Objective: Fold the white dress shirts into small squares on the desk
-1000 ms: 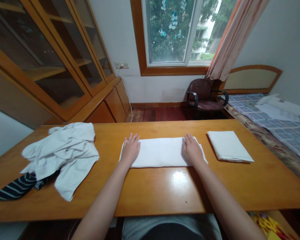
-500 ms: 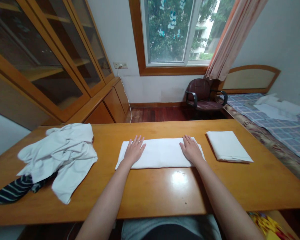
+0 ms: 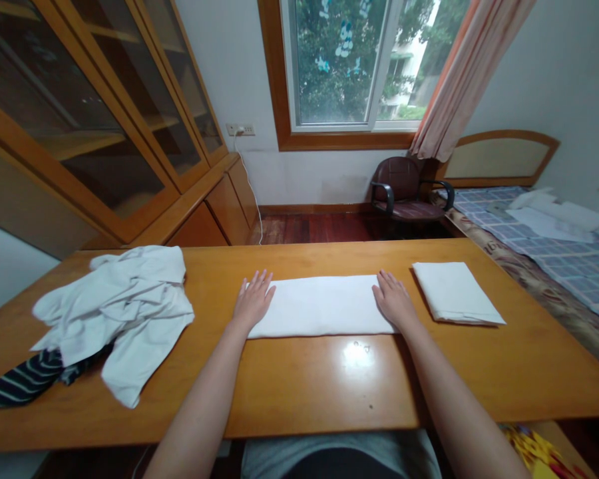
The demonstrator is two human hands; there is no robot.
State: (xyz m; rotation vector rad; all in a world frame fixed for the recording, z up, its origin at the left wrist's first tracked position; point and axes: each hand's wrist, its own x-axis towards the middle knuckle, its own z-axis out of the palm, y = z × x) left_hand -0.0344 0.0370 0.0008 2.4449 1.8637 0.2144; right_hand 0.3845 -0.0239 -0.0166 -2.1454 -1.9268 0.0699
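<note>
A white cloth (image 3: 324, 306), folded into a long flat strip, lies crosswise on the wooden table in front of me. Over its left end rests my left hand (image 3: 253, 301), palm down with the fingers spread. My right hand (image 3: 395, 301) lies flat on the right end, its fingers also stretched out. Both hands press on the cloth without gripping it, and they cover its two short edges. To the right of the strip sits another white cloth (image 3: 456, 291), folded into a compact square-like stack.
Crumpled white fabric (image 3: 124, 299) is heaped on the table's (image 3: 299, 386) left side, with a dark striped cloth (image 3: 22, 380) sticking out beneath it. Beyond the table stand a glass-door cabinet (image 3: 144, 133), an office chair (image 3: 404, 189) and a bed (image 3: 569, 246).
My hands have slid outward along the cloth, the left one to the left and the right one to the right, reaching its ends. The cloth itself stays in place.
</note>
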